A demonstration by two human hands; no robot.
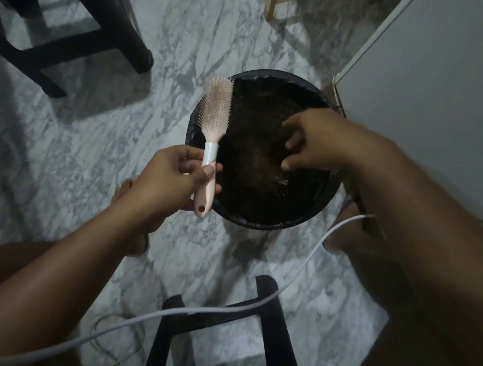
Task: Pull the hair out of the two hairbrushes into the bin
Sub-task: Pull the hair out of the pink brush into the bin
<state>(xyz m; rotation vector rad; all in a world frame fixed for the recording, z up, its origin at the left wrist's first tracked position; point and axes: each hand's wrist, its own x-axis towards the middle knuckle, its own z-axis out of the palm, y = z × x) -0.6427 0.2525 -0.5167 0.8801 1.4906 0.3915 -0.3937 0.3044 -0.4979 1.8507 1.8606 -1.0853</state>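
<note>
L hand (171, 177) grips pink plastic hairbrush (215, 108); R hand (309, 147) over round black bin (260, 223), grip unclear.

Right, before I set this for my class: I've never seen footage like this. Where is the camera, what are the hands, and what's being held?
No machine here: one camera on a person's head looks down at their bare hands. The left hand grips a pink hairbrush by its handle at the rim of the black bin on the marble floor. The right hand hangs over the bin, fingers curled; whether it holds hair is too dark to tell.
</note>
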